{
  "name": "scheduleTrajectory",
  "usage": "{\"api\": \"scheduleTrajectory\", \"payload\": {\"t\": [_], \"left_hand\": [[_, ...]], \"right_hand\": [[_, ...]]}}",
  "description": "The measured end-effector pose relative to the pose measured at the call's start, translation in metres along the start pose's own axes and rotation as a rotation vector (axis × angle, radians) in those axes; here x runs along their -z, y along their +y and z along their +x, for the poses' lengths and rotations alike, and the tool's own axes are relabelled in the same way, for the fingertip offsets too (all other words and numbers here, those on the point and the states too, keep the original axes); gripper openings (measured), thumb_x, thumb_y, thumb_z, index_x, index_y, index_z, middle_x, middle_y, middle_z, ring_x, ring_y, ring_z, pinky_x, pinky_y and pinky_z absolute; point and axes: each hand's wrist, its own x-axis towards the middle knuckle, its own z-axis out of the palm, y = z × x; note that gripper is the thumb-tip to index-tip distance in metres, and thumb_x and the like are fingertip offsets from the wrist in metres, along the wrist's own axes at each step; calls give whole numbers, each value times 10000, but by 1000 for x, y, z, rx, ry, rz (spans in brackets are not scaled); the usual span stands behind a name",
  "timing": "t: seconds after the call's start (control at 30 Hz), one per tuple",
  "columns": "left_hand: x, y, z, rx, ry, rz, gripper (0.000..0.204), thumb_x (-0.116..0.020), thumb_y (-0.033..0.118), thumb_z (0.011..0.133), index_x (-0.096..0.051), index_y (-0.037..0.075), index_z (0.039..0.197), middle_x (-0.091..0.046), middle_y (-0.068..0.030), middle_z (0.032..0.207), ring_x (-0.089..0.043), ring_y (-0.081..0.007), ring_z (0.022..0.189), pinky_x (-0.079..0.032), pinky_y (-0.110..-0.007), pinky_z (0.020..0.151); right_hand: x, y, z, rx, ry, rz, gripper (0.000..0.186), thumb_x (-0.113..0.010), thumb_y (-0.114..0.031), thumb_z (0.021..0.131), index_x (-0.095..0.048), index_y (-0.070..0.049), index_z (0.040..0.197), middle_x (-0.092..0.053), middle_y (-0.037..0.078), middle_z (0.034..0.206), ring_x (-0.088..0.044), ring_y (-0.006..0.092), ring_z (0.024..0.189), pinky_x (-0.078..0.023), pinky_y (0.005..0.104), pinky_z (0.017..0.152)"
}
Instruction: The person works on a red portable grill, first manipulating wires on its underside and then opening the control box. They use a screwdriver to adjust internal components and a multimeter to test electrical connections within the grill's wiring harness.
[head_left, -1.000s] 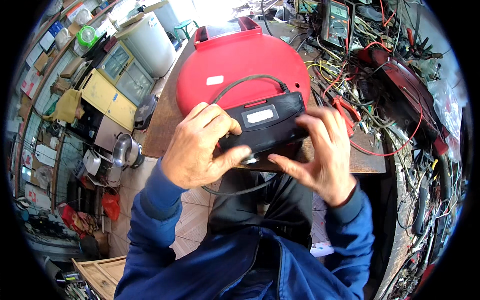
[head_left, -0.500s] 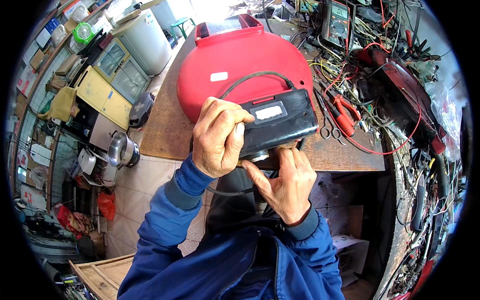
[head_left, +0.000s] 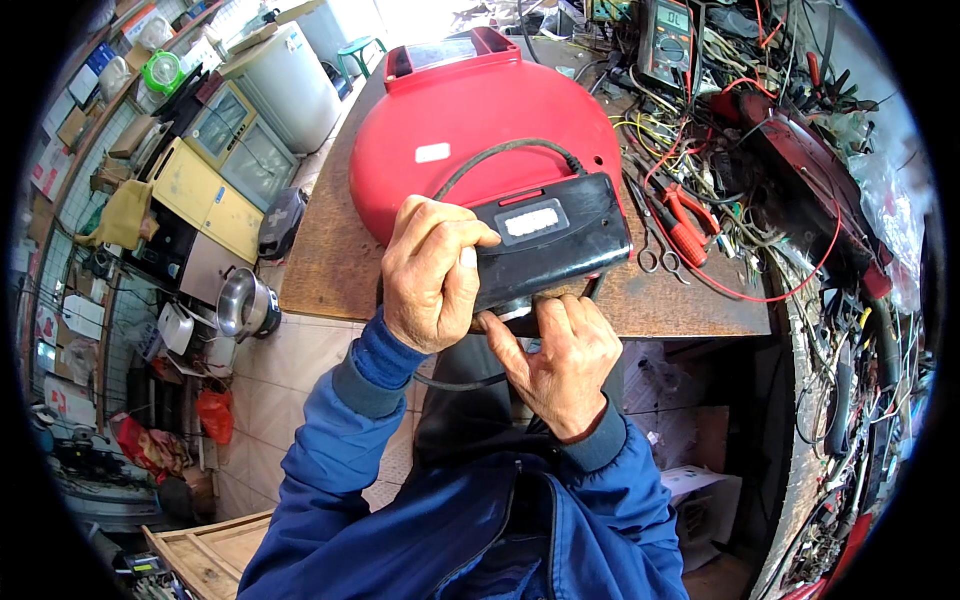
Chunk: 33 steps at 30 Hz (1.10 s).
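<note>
A large red domed appliance [head_left: 470, 120] lies on the table, with a black control box [head_left: 575, 245] at its near edge. A black cable [head_left: 505, 148] arches from the box over the red shell. My left hand [head_left: 430, 270] is closed around the box's left end, thumb and curled index finger on top. Below the box's near edge, my right hand [head_left: 570, 365] has its fingers bent and its thumb stretched toward a small silvery part [head_left: 515, 312]. What those fingertips grip is hidden beneath the box.
Scissors [head_left: 660, 245] and red-handled pliers [head_left: 690, 225] lie right of the appliance on the wooden table [head_left: 700, 310]. A multimeter [head_left: 671, 42], its red lead and tangled wires crowd the right side. On the floor side at left are a metal pot [head_left: 240, 300] and cabinets [head_left: 205, 195].
The appliance and box appear shifted very slightly left in view. My right hand has moved slightly left and its fingers lie a little differently under the box; my left hand keeps its grip.
</note>
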Motion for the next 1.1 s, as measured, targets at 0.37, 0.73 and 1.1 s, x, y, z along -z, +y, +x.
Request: {"api": "scheduleTrajectory", "payload": {"t": [0.37,0.73,1.1], "left_hand": [[19,23,11,59,-126,351,137,-676,-30,792,-689,28,915,-642,-126,921,-606,-333,904,-524,-443,796],[30,30,7,165,-144,315,266,-542,-128,798,-717,-13,962,-664,-160,988,-650,-335,955,-541,-419,846],[32,36,-1,197,-126,273,290,-587,-152,751,-701,-3,972,-649,-163,1006,-656,-364,975,-560,-445,857]], "right_hand": [[-5,7,-2,10,69,57,446,-934,-373,771,-602,-75,784,-578,90,708,-607,284,641,-490,398,579],[13,24,-17,-115,152,236,366,-955,-131,746,-710,-7,989,-651,125,837,-666,300,705,-540,399,619],[24,41,-15,-243,169,332,265,-880,-34,833,-704,7,1026,-620,95,828,-615,195,638,-508,317,594]]}}
